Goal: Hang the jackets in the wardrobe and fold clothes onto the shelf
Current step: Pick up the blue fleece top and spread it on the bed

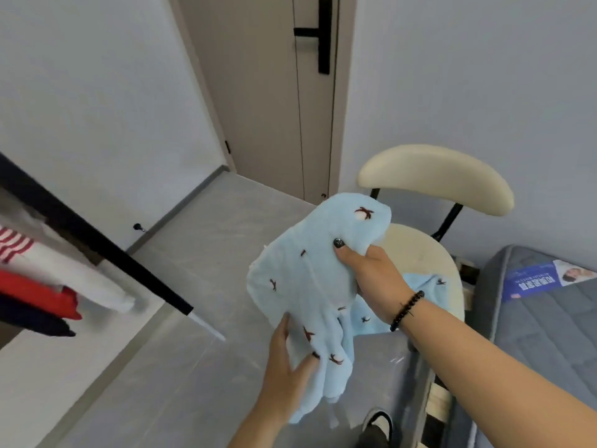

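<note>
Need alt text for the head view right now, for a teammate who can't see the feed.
Both hands hold up a light blue fleece garment with small brown embroidered marks: the right hand grips its upper part, the left hand holds its lower edge. Behind it stands a cream chair with another blue piece on the seat; folded clothes lie on a shelf at left.

Light blue garment (310, 279): soft, fleecy cloth, matt, dotted with dark brown embroidered motifs; a second piece of the same fleece (420, 286) lies on the chair seat. Chair (436, 176): cream padded backrest and seat, smooth, faint sheen, like leatherette; black matt struts, probably metal. Floor (200, 253): grey marbled tile, polished, glossy. Mattress (549, 318): grey quilted fabric, with a glossy printed label (546, 279). Door (265, 92): beige, smooth, matt; handle (319, 33) black matt. Bracelet (407, 310): dark shiny beads.
</note>
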Available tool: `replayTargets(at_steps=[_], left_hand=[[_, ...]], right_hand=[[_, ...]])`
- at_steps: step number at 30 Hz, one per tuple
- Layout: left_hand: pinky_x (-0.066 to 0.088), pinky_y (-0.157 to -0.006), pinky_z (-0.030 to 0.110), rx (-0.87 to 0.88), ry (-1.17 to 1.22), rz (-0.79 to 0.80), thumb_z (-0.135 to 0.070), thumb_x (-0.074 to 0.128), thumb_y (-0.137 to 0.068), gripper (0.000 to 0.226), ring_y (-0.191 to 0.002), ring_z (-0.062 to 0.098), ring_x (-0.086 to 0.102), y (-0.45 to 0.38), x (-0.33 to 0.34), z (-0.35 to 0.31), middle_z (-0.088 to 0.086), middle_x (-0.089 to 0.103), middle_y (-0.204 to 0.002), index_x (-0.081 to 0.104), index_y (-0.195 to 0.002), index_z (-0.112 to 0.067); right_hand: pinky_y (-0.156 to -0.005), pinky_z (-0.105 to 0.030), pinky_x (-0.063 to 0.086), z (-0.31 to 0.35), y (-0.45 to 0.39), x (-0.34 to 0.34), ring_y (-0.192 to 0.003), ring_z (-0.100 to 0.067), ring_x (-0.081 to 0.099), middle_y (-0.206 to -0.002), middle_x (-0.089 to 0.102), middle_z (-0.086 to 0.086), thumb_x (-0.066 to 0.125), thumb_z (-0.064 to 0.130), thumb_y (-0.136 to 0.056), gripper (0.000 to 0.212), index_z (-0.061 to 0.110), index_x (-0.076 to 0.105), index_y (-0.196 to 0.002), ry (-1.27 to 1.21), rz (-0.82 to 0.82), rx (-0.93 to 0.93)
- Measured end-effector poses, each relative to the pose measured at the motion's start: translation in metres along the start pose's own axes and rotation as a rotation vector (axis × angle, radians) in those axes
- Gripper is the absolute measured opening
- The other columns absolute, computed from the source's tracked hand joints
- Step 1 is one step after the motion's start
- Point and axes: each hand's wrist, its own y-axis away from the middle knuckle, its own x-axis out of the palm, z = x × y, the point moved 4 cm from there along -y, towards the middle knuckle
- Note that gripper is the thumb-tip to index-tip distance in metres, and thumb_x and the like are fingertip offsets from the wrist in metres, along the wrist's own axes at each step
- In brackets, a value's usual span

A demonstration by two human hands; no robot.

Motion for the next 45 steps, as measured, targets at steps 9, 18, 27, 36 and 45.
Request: replayTargets(at_steps=[9, 18, 27, 36, 45], left_hand=[[0.052, -0.09, 0.026, 0.202, -0.051, -0.53, -0.019, 0.056, -0.096, 0.036, -0.111, 0.013, 0.06, 0.041, -0.12, -0.038, -0.007, 0.063, -0.119, 0.048, -0.129, -0.031], [0.045, -0.074, 0.004, 0.383, 0.073, -0.743, -0.02, 0.047, -0.101, 0.026, -0.097, -0.012, 0.06, 0.112, -0.213, -0.149, -0.021, 0.065, -0.111, 0.059, -0.117, -0.037], [0.05, -0.068, 0.018, 0.352, 0.181, -1.034, -0.024, 0.051, -0.099, 0.019, -0.081, 0.006, 0.067, 0.148, -0.24, -0.197, -0.009, 0.072, -0.09, 0.069, -0.099, -0.029], [0.051, -0.072, 0.035, 0.148, 0.4, -1.416, -0.039, 0.049, -0.098, 0.037, -0.078, 0.022, 0.062, 0.203, -0.297, -0.162, 0.008, 0.068, -0.083, 0.065, -0.084, -0.009], [0.054, -0.069, 0.034, 0.034, 0.686, -1.365, -0.032, 0.058, -0.095, 0.026, -0.071, 0.024, 0.063, 0.221, -0.323, -0.138, 0.01, 0.07, -0.082, 0.065, -0.082, -0.011]], right_hand=[[-0.098, -0.046, 0.05, 0.013, 0.021, 0.17, -0.106, -0.02, 0.066, -0.111, 0.071, -0.004, 0.048, 0.018, -0.099, 0.022, 0.01, 0.067, -0.108, 0.034, 0.41, -0.033], [-0.103, -0.014, 0.039, 0.001, 0.02, 0.206, -0.133, 0.01, 0.031, -0.146, 0.027, 0.031, 0.076, 0.041, -0.077, 0.097, 0.04, 0.01, -0.148, 0.646, 0.973, -0.223], [-0.08, -0.019, 0.054, -0.005, 0.026, 0.218, -0.092, 0.007, 0.063, -0.106, 0.067, 0.02, 0.062, 0.033, -0.091, 0.024, 0.04, 0.058, -0.113, 0.782, 0.933, -0.344], [-0.046, -0.022, 0.032, 0.076, -0.025, 0.266, -0.052, -0.014, 0.047, -0.06, 0.056, -0.001, 0.044, 0.029, -0.099, 0.033, 0.01, 0.055, -0.075, 0.877, 0.665, -0.649], [-0.05, -0.017, 0.03, 0.102, -0.02, 0.344, -0.062, -0.011, 0.045, -0.069, 0.053, -0.001, 0.042, 0.023, -0.099, 0.034, 0.008, 0.052, -0.07, 0.852, 0.525, -0.68]])
